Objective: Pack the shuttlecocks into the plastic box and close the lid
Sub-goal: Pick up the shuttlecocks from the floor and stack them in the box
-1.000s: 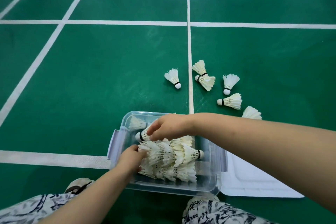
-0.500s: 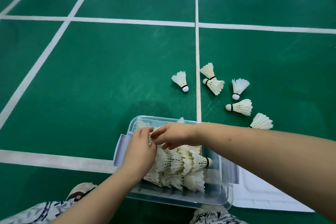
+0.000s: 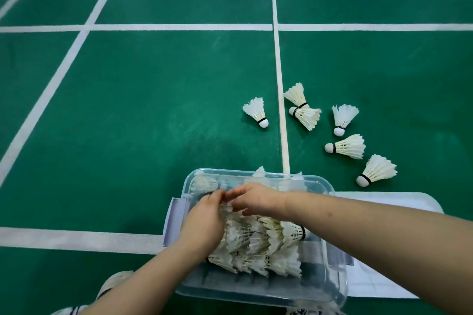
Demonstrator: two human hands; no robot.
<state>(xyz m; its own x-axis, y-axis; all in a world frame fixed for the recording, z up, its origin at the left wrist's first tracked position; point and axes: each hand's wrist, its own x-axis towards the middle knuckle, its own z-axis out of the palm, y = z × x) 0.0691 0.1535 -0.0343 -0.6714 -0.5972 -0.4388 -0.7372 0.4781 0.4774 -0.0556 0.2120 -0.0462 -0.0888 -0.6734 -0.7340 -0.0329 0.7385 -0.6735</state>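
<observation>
A clear plastic box (image 3: 258, 289) sits on the green court floor in front of me, with several white shuttlecocks (image 3: 258, 240) stacked in rows inside. My left hand (image 3: 204, 222) and my right hand (image 3: 253, 199) are both inside the box at its far left corner, fingertips meeting over the feathers of a shuttlecock in the stack. What each hand grips is blurred. Several loose shuttlecocks (image 3: 345, 147) lie on the floor beyond the box to the right. The lid (image 3: 399, 204) lies flat beside the box on the right.
White court lines (image 3: 280, 84) cross the green floor. One loose shuttlecock (image 3: 257, 112) lies left of the vertical line. My knees in patterned cloth (image 3: 71, 311) and a shoe (image 3: 112, 284) show at the bottom edge.
My left hand has moved up from the near left of the stack to meet my right hand at the far left corner. The head camera has shifted, so the box sits lower right in the view.
</observation>
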